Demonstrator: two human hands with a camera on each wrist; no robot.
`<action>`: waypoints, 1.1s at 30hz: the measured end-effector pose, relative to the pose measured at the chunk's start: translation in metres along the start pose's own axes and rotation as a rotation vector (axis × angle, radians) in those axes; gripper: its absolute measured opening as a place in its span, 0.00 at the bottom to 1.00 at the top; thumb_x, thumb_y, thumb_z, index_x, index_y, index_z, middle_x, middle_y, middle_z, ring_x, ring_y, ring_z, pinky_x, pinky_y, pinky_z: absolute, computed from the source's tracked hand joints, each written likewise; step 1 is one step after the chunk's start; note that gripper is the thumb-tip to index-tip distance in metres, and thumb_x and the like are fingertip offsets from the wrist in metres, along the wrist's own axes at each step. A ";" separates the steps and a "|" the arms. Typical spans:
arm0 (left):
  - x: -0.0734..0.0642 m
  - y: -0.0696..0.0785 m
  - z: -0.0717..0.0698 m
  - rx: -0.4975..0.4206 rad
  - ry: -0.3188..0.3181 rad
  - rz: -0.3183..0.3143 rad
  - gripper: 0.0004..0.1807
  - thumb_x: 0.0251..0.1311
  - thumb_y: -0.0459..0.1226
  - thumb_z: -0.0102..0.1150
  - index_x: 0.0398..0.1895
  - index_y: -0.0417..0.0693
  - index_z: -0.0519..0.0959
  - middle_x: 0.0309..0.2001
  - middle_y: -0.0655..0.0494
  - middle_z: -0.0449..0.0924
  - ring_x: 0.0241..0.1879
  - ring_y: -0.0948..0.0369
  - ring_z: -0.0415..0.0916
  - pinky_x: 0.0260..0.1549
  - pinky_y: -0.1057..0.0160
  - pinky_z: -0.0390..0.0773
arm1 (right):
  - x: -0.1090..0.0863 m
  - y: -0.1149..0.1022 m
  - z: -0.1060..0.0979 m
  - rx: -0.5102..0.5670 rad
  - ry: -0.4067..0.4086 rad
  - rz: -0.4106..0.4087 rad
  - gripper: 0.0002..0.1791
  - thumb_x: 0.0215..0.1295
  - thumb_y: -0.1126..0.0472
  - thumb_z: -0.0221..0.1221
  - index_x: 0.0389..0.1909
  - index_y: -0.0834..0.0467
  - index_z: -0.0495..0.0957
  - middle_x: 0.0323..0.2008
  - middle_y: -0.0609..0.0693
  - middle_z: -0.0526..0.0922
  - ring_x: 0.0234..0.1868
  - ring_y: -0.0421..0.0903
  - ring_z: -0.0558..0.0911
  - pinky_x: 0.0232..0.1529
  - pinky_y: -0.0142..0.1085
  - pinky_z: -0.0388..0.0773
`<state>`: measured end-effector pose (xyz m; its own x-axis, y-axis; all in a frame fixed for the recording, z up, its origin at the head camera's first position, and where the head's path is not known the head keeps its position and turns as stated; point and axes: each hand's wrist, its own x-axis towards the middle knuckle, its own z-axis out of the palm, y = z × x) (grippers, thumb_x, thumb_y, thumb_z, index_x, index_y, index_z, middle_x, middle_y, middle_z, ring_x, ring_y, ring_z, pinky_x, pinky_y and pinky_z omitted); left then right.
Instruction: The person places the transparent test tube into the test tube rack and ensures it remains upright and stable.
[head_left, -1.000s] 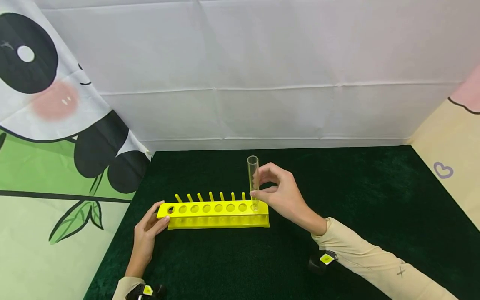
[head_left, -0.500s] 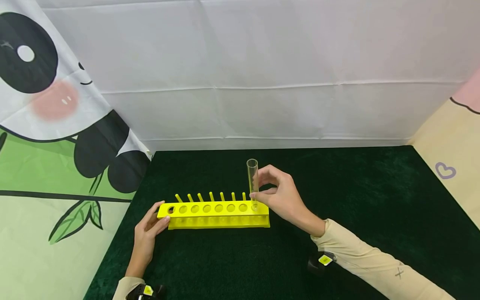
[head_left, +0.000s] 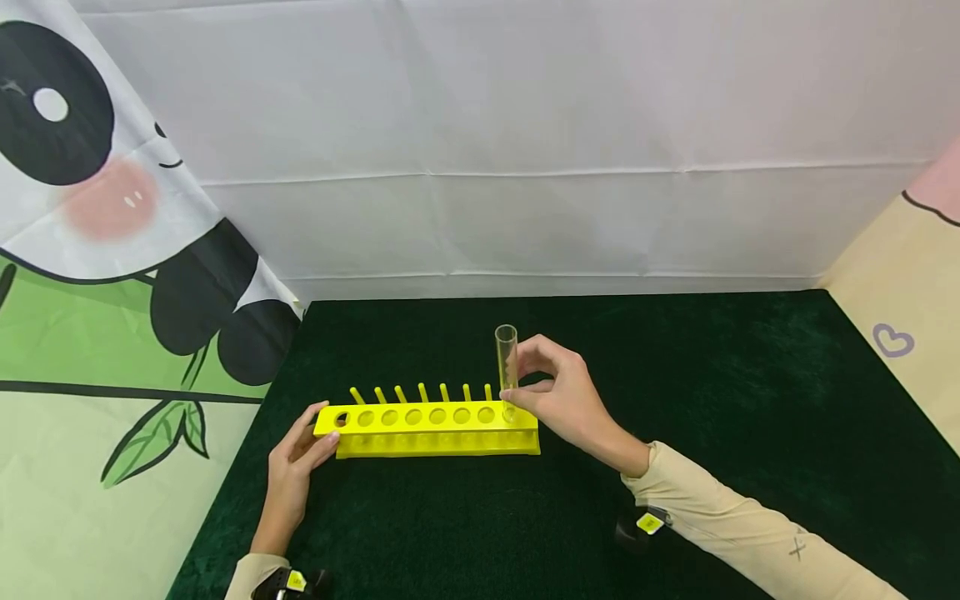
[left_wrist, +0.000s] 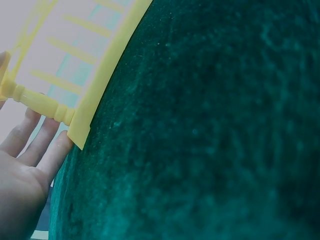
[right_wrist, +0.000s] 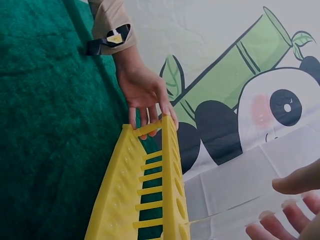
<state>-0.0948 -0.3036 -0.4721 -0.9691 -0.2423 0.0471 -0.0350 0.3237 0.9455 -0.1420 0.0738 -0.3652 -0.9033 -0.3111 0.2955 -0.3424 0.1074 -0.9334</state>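
Observation:
A clear test tube (head_left: 506, 350) stands nearly upright at the right end of a yellow test tube rack (head_left: 438, 432), its lower end in the last hole. My right hand (head_left: 567, 398) pinches the tube between thumb and fingers, just above the rack's top; in the right wrist view the transparent tube is only faintly seen. At the opposite end, my left hand (head_left: 291, 475) grips the rack, thumb at the front edge and fingers behind. The left wrist view has those fingers (left_wrist: 54, 155) against the rack's end post. No tubes show in the other holes.
Dark green cloth (head_left: 465, 525) covers the table. Slanted yellow pegs (head_left: 399, 394) stick up along the rack's back. A white sheet (head_left: 480, 167) hangs behind, and a panda-printed cloth (head_left: 97, 333) stands on the left.
The test tube has sunk slightly lower into the end hole, and my right hand has come down with it. My left hand and the rack have stayed in place.

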 end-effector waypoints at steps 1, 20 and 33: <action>0.000 0.000 0.000 -0.001 -0.001 0.001 0.27 0.66 0.44 0.54 0.68 0.53 0.66 0.57 0.50 0.73 0.48 0.62 0.75 0.45 0.74 0.75 | 0.000 0.000 0.000 -0.001 -0.001 0.001 0.17 0.51 0.73 0.67 0.40 0.58 0.74 0.42 0.53 0.78 0.42 0.49 0.79 0.40 0.42 0.82; 0.000 -0.001 -0.001 0.006 0.006 0.003 0.27 0.66 0.45 0.54 0.68 0.53 0.66 0.56 0.55 0.74 0.48 0.61 0.76 0.45 0.73 0.75 | -0.007 -0.030 0.005 -0.014 -0.010 0.037 0.15 0.50 0.79 0.63 0.39 0.66 0.73 0.41 0.59 0.76 0.42 0.57 0.78 0.40 0.45 0.81; 0.002 -0.003 -0.004 0.024 0.011 0.011 0.27 0.66 0.45 0.54 0.68 0.54 0.66 0.57 0.46 0.72 0.47 0.63 0.76 0.45 0.74 0.75 | -0.007 -0.017 0.009 0.004 -0.005 0.039 0.15 0.51 0.77 0.64 0.40 0.66 0.73 0.41 0.59 0.77 0.43 0.56 0.78 0.40 0.43 0.81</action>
<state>-0.0954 -0.3082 -0.4737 -0.9666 -0.2488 0.0609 -0.0306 0.3483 0.9369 -0.1274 0.0662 -0.3532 -0.9146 -0.3116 0.2576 -0.3056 0.1160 -0.9451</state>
